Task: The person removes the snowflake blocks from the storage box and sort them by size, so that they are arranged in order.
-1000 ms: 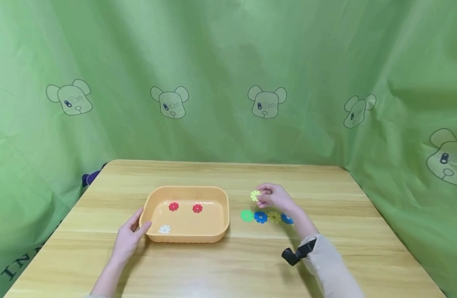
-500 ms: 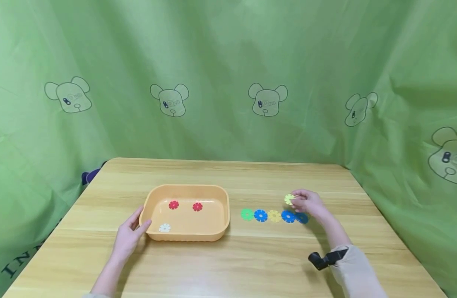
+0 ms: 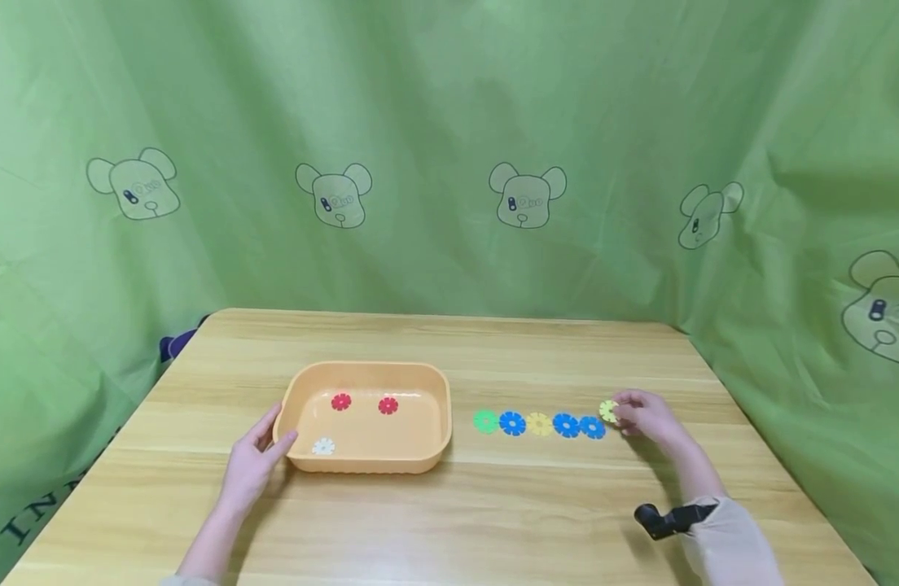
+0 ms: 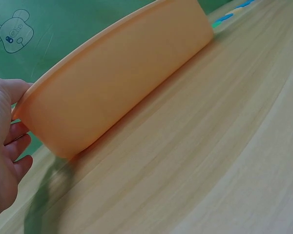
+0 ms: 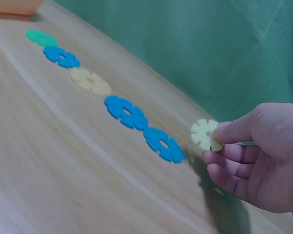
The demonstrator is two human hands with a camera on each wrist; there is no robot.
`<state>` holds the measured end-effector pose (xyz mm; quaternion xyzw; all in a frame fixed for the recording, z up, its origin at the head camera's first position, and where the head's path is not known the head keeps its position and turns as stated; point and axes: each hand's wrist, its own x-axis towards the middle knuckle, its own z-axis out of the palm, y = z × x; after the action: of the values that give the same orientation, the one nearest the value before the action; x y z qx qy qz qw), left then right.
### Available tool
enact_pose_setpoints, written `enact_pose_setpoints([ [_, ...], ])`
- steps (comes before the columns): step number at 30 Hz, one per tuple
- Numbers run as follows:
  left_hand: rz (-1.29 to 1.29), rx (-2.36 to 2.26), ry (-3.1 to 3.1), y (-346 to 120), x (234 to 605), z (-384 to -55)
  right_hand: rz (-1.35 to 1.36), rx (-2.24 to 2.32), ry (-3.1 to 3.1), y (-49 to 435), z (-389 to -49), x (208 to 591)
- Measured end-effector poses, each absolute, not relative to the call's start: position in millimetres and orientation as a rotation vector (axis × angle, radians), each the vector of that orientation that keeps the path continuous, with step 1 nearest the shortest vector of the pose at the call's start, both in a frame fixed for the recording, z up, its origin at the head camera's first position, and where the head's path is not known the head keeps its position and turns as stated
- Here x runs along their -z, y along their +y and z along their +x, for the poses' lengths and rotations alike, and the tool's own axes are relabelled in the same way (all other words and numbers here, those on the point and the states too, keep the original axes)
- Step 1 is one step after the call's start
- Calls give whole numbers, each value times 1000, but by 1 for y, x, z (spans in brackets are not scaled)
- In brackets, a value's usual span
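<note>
My right hand [image 3: 649, 417] pinches a pale yellow snowflake disc [image 5: 203, 134] between thumb and fingers, just above the table past the right end of a row. That row holds a green disc [image 3: 486, 422], a blue disc [image 3: 512, 423], a yellow disc [image 3: 540, 424] and two more blue discs [image 5: 126, 112], lying flat side by side. My left hand [image 3: 253, 464] grips the left end of an orange plastic basin [image 3: 369, 465], thumb over its rim and fingers along the outer wall. Inside the basin are two red discs [image 3: 388, 405] and a white disc [image 3: 323, 446].
Everything stands on a light wooden table [image 3: 449, 529]. A green curtain [image 3: 420, 260] with bear-head prints hangs behind it and along both sides. A dark purple object [image 3: 175, 347] shows beyond the table's left edge.
My right hand has carried the pale yellow disc rightward along the row and lowered it past the last blue disc, uncovering both right-hand blue discs. My left hand and the basin have stayed put.
</note>
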<state>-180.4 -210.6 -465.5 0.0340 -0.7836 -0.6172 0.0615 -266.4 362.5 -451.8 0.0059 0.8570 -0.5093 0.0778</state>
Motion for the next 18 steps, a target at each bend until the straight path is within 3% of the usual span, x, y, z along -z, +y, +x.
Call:
enact_pose_setpoints([
  [18,90,1890,-2353,-212,466,-180,39,1181,2809,373,-262,460],
])
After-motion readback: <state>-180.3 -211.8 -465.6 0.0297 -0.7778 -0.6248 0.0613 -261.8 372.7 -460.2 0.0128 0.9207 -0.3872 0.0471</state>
